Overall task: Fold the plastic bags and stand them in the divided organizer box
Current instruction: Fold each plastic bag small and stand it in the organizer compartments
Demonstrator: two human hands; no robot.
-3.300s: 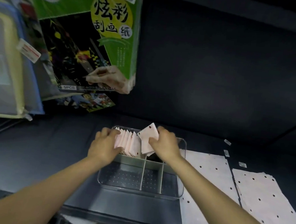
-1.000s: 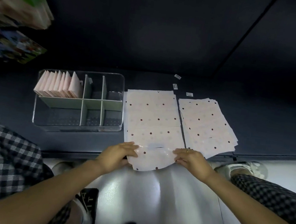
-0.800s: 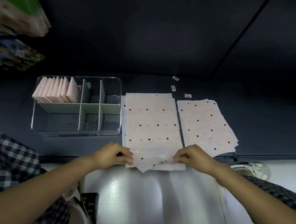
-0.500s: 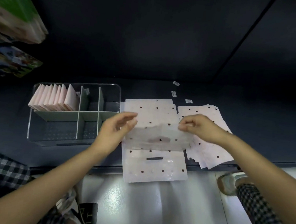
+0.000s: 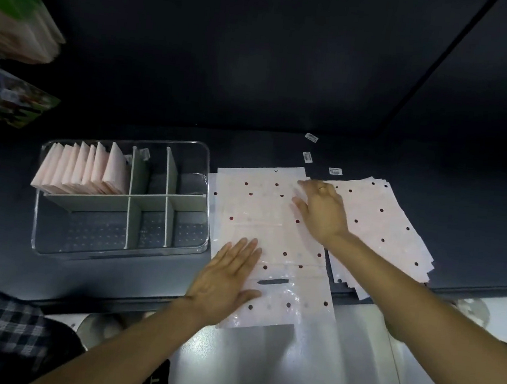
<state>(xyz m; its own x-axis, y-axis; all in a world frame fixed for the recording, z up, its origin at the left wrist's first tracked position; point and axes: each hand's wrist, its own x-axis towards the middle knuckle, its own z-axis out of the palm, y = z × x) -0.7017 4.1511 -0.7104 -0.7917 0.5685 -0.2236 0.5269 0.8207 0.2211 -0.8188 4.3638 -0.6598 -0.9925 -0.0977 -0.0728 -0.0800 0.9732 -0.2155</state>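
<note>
A pink plastic bag (image 5: 269,224) with dark dots lies flat on the dark table, its handle end hanging over the front edge. My left hand (image 5: 227,279) presses flat on its near left part, fingers straight. My right hand (image 5: 322,211) lies flat on its far right part, fingers spread. To the left stands the clear divided organizer box (image 5: 196,248); several folded pink bags (image 5: 82,167) stand upright in its back left compartment. A second stack of flat dotted bags (image 5: 389,225) lies to the right.
Three small white labels (image 5: 307,157) lie on the table behind the bags. Green and colourful packages (image 5: 16,29) hang at the upper left. The table's front edge runs just under my left wrist, with pale floor below.
Both hands pinched the bag's near end, lifted it and folded it toward the back. Now the bag lies flat again and both hands press on it with straight fingers.
</note>
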